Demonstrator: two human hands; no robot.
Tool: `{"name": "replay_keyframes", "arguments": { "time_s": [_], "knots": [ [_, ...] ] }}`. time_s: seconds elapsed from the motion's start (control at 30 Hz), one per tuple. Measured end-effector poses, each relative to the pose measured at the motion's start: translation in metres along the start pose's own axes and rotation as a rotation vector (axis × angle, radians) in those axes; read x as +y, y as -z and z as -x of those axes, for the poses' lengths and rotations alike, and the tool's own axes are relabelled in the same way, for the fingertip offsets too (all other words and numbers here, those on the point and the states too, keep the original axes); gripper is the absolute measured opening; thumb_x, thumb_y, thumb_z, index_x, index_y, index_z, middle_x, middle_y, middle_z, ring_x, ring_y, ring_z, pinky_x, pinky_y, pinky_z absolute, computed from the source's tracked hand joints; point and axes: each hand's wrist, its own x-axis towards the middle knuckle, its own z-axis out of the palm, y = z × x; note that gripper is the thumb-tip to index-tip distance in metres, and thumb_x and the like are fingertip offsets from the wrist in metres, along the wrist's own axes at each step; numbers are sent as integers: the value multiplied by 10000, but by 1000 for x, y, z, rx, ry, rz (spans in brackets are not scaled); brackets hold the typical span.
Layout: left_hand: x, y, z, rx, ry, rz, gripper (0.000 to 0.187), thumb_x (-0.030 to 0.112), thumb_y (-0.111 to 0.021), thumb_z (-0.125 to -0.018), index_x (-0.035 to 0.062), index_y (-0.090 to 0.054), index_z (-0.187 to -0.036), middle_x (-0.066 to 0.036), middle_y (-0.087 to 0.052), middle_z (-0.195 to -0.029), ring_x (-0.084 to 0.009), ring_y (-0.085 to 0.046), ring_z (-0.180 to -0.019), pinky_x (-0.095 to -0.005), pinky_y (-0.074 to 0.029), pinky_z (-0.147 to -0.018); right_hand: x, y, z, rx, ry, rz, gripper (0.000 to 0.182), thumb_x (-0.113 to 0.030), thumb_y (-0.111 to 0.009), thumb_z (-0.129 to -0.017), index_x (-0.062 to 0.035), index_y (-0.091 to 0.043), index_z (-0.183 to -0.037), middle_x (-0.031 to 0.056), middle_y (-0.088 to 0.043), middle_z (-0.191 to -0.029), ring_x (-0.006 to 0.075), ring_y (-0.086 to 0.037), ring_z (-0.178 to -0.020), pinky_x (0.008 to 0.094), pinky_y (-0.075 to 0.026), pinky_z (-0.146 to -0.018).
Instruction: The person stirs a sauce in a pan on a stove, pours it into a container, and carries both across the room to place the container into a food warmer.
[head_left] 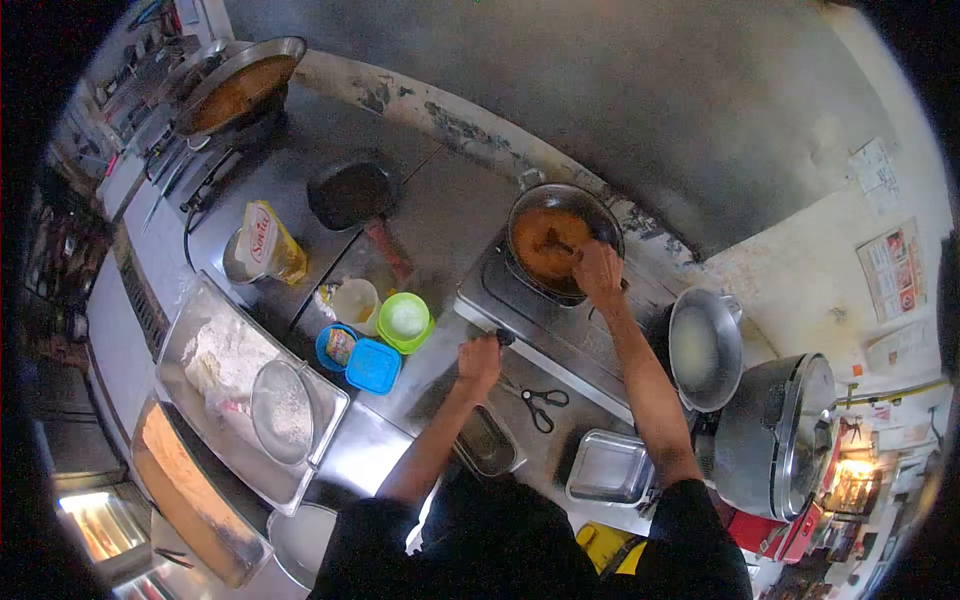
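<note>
My right hand (600, 272) is closed over the near side of a dark wok (614, 222) holding orange-brown sauce (545, 262). It grips a cooking utensil (562, 246) whose dark end dips into the sauce; its exact kind is hard to make out. The wok sits on a metal gas stove (560, 333). At the stove's front left, my left hand (480, 362) is closed on a black stove knob (504, 337). Black-handled scissors (543, 408) lie just right of that hand, near a narrow metal tray (487, 443).
Left of the stove are a small frying pan (352, 195), a green bowl (406, 318), a blue lid (373, 366) and an oil pouch (268, 243). A flour tray (318, 440) holds a sieve. Rightward stand another wok (706, 350), a large pot (765, 440) and a steel tray (610, 468).
</note>
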Motion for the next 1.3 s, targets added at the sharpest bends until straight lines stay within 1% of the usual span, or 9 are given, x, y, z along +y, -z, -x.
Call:
{"name": "replay_keyframes", "arguments": {
  "time_s": [0.17, 0.27, 0.57, 0.77, 0.87, 0.97, 1.07, 1.17, 1.3],
  "knots": [
    [16, 53, 66, 424, -30, 272, 203, 269, -629, -847, 94, -653, -947, -126, -645, -821, -347, -640, -721, -481, -498, -638, 11, 2, -25, -29, -23, 73, 196, -213, -618, -814, -30, -678, -851, 175, -678, -860, 389, -640, -792, 513, -505, -698],
    [30, 86, 112, 463, -60, 405, 154, 242, -648, -842, 94, -660, -886, -122, -641, -811, -343, -631, -675, -468, -500, -600, 42, 0, -23, 82, 78, 158, 169, -190, -607, -818, -39, -679, -838, 174, -676, -866, 396, -638, -793, 503, -509, -702],
    [7, 71, 209, 246, 340, 509, 116, 162, -707, -820, 73, -633, -819, -137, -641, -796, -317, -650, -671, -403, -518, -565, 40, 39, 28, -131, -4, -4, 158, -202, -630, -810, -95, -734, -862, 149, -699, -847, 342, -669, -792, 446, -537, -708],
    [-6, 58, 222, 489, 187, 583, 123, 135, -736, -805, 76, -629, -816, -115, -655, -777, -293, -652, -630, -387, -500, -543, 37, -7, 17, -51, 106, -162, 180, -224, -650, -796, -104, -737, -899, 135, -705, -847, 321, -679, -805, 406, -540, -725],
    [5, 73, 219, 454, 192, 679, 122, 107, -744, -786, 81, -632, -826, -112, -654, -777, -285, -652, -646, -380, -498, -563, 15, 21, 14, -37, 77, -232, 186, -200, -660, -784, -98, -731, -923, 129, -708, -874, 327, -677, -817, 411, -538, -733],
    [7, 64, 226, 397, 263, 570, 112, 126, -737, -796, 91, -647, -852, -113, -659, -786, -282, -655, -662, -376, -506, -583, 4, 58, 7, -99, 39, -137, 181, -151, -646, -776, -98, -732, -925, 146, -706, -900, 321, -676, -831, 411, -538, -738],
    [2, 57, 237, 291, 310, 607, 97, 151, -720, -818, 97, -658, -869, -115, -659, -786, -279, -654, -656, -383, -503, -578, 23, 55, 4, 211, 285, 11, 169, -97, -629, -759, -66, -721, -897, 168, -694, -892, 357, -669, -825, 433, -534, -721],
    [1, 48, 243, 354, 328, 575, 91, 175, -700, -836, 102, -661, -873, -120, -659, -786, -283, -653, -654, -393, -503, -584, 49, 39, -6, 309, 392, 119, 185, -70, -621, -744, -31, -692, -910, 196, -671, -931, 386, -650, -892, 454, -526, -763],
    [7, 63, 247, 367, 390, 690, 109, 187, -697, -838, 91, -651, -865, -128, -653, -760, -293, -642, -625, -397, -491, -558, 78, -13, -17, 191, 274, 255, 187, -52, -629, -728, -17, -653, -911, 210, -644, -943, 407, -616, -936, 486, -501, -787]
  ]
}}
